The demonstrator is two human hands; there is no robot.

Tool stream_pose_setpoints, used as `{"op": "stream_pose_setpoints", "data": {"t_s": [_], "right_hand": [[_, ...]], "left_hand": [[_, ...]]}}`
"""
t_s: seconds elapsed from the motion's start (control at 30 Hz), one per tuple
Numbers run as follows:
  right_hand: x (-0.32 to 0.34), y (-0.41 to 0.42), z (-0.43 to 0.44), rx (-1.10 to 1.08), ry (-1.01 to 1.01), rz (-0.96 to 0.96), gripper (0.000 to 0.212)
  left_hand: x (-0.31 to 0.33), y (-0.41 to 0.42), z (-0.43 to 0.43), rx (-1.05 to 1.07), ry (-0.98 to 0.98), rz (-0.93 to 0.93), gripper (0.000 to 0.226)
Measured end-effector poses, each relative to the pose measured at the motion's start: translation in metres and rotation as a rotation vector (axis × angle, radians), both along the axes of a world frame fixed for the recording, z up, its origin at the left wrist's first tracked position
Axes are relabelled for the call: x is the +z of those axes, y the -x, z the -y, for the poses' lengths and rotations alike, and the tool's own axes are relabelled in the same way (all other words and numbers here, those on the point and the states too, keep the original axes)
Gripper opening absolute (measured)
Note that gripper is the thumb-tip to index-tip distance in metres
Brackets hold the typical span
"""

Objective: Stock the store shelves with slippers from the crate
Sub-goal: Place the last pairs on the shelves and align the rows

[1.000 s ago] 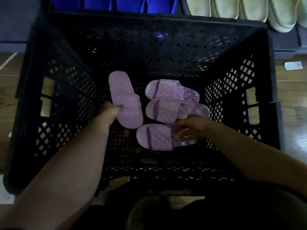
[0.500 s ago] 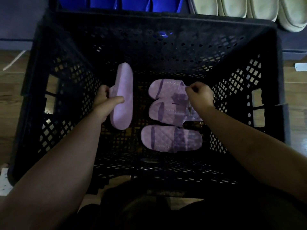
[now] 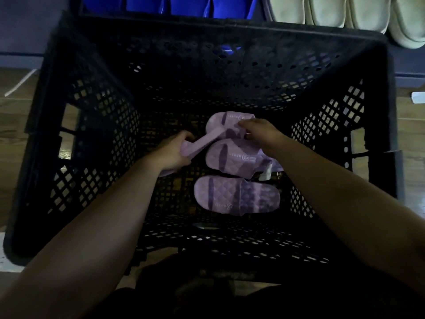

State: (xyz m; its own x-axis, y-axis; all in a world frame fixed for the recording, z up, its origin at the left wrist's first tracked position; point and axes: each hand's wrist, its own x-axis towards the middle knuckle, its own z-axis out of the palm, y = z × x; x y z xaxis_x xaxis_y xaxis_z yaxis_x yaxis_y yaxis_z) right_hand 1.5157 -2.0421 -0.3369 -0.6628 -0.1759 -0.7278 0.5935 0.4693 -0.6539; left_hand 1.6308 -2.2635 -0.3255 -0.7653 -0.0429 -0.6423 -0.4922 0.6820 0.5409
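Head camera, looking down: both arms are reached deep inside the black plastic crate (image 3: 92,116). A lilac slipper (image 3: 202,142) is gripped by the left hand (image 3: 174,150), fingers wrapped round its near end, and it is held on edge, slanting away towards the right hand (image 3: 259,132). The right hand's fingers are curled down on the strap of the far slipper (image 3: 226,119), which lies on the crate floor; whether that strap is actually pinched cannot be told. Just below the right wrist a second lilac slipper (image 3: 232,157) is seen lying flat, and nearer still, between the two forearms, a third (image 3: 236,195). Beyond both hands, past the crate's far wall, blue slippers (image 3: 161,5) and cream slippers (image 3: 345,10) are lined up.
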Motion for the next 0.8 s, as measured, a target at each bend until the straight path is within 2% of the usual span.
{"op": "stream_pose_setpoints", "data": {"t_s": [0.07,0.2,0.3,0.37,0.43,0.5,0.6,0.7,0.8], "right_hand": [[0.000,-0.003,0.001,-0.038,0.004,-0.004,0.024],[0.000,-0.011,-0.003,-0.079,0.017,-0.142,0.029],[0.006,-0.013,-0.009,-0.115,0.026,-0.284,0.022],[0.011,-0.012,-0.011,-0.166,0.055,-0.330,0.016],[0.017,-0.011,-0.011,-0.214,0.102,-0.344,0.013],[0.026,-0.009,-0.009,-0.243,0.129,-0.372,0.015],[0.039,-0.009,-0.009,-0.282,0.169,-0.430,0.021],[0.047,-0.009,-0.009,-0.329,0.201,-0.475,0.024],[0.053,-0.008,-0.010,-0.432,0.268,-0.458,0.027]], "left_hand": [[0.003,0.000,0.000,0.071,-0.035,0.065,0.066],[0.007,-0.004,0.004,0.289,-0.160,0.127,0.038],[0.014,0.001,0.010,0.349,-0.082,-0.060,0.030],[0.018,0.006,0.015,0.315,-0.025,-0.209,0.025],[0.023,0.010,0.018,0.221,0.045,-0.325,0.007],[0.025,0.010,0.018,0.165,0.182,-0.393,0.029],[0.029,0.007,0.019,0.204,0.296,-0.417,0.038],[0.036,0.004,0.023,0.151,0.359,-0.544,0.037],[0.045,0.004,0.026,0.221,0.359,-0.573,0.065]]}}
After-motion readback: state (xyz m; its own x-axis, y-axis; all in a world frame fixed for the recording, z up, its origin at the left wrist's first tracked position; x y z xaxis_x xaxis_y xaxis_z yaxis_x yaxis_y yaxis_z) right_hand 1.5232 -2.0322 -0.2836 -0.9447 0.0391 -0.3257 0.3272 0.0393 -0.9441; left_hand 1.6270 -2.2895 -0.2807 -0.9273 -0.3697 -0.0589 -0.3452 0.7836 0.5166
